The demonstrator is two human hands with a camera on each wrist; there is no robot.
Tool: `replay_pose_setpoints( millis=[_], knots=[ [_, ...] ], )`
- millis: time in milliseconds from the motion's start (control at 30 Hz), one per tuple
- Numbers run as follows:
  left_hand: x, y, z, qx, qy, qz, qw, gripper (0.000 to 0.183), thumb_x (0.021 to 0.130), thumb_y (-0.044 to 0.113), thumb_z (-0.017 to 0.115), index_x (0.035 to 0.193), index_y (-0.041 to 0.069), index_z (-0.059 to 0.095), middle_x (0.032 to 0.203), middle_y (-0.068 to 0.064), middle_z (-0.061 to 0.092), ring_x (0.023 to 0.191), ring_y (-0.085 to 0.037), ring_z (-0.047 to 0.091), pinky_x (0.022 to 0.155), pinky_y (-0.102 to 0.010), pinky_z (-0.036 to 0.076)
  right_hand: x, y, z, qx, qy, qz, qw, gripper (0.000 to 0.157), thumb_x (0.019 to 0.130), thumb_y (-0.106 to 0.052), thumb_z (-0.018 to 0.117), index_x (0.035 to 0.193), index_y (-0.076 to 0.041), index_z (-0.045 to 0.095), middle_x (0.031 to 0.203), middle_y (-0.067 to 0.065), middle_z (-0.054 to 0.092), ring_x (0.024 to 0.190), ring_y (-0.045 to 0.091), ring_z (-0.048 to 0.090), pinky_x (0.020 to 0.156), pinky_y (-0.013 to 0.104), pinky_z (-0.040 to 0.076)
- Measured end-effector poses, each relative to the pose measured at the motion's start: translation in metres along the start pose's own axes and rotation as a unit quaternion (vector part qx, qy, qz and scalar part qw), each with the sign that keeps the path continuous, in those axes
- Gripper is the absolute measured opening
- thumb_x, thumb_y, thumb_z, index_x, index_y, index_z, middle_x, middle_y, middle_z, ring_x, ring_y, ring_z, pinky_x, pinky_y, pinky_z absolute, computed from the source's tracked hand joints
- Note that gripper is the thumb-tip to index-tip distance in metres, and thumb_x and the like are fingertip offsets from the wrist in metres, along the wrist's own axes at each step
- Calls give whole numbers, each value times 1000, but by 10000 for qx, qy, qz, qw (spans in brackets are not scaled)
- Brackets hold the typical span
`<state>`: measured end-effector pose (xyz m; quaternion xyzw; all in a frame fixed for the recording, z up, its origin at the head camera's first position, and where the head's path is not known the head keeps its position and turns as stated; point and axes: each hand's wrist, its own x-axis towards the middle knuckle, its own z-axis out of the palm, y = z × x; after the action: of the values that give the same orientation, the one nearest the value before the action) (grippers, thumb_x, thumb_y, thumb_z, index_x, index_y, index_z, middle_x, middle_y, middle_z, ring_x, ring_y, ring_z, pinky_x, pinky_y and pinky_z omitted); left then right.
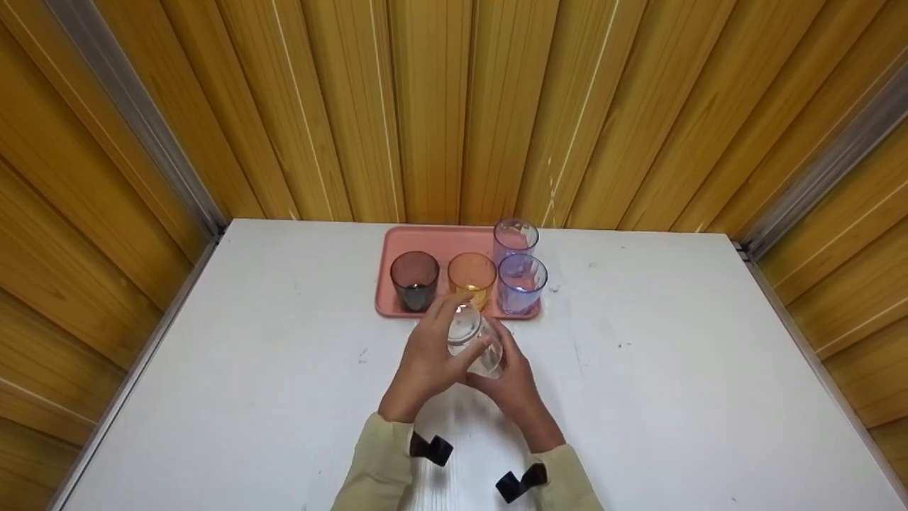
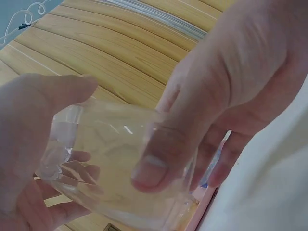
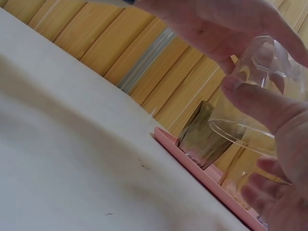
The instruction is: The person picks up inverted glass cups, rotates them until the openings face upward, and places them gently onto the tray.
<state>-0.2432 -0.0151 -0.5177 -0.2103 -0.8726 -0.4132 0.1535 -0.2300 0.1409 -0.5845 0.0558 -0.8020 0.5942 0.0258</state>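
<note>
Between both hands, a clear drinking glass [image 1: 488,353] is held tilted above the front edge of the pink tray. My left hand [image 1: 429,355] grips it around its thick base end, fingers on the far side and thumb across the front. My right hand [image 1: 516,387] holds the same glass from the right, its thumb [image 3: 262,107] along the side wall. Seen from the right wrist, the glass [image 3: 257,91] has its open rim toward the bottom. Directly beyond the hands stands an amber glass [image 1: 472,270], partly hidden by the left fingers.
On the pink tray [image 1: 440,241] a dark smoky glass [image 1: 415,277] stands at left, a blue-violet glass [image 1: 523,287] at front right and a pale violet glass [image 1: 516,238] behind it. The white table [image 1: 234,369] meets wood-patterned panels [image 1: 433,106] at the back and sides.
</note>
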Motion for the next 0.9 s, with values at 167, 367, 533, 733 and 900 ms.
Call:
replay_pose_setpoints(
  millis=[167,367,533,733,900],
  knots=[
    [1,-1,1,-311,172,-95,9993,61,87,45,67,140,26,42,136,2,50,121,-16,55,102,-43,49,2,1,-2,442,164,-111,9988,97,69,-25,87,149,-23,33,156,-1,35,145,20,31,118,41,28],
    [1,-2,-1,-483,161,-47,9987,60,88,45,66,140,28,42,133,1,51,120,-15,54,102,-44,49,-1,-10,-6,626,132,-114,9979,96,71,-17,86,150,-17,31,156,5,35,142,24,37,116,42,32],
    [1,-5,-5,-511,228,59,9984,60,88,46,66,140,27,43,135,2,50,126,-15,51,106,-45,46,-7,-30,-11,720,111,-274,9970,91,73,-10,84,148,-11,34,151,9,42,135,27,46,112,46,38],
    [1,-7,-9,-608,285,99,9977,59,89,46,65,140,26,43,136,3,51,128,-14,51,108,-45,44,-8,-35,-14,855,110,-444,9953,89,72,-9,84,147,-11,36,151,11,42,135,28,45,112,50,37],
    [2,-8,-9,-727,315,108,9968,54,90,44,63,138,27,46,132,4,54,125,-11,52,107,-44,44,-2,-21,-12,951,160,-578,9937,92,71,-7,84,148,-8,34,151,12,40,135,27,45,112,51,35]
  ],
)
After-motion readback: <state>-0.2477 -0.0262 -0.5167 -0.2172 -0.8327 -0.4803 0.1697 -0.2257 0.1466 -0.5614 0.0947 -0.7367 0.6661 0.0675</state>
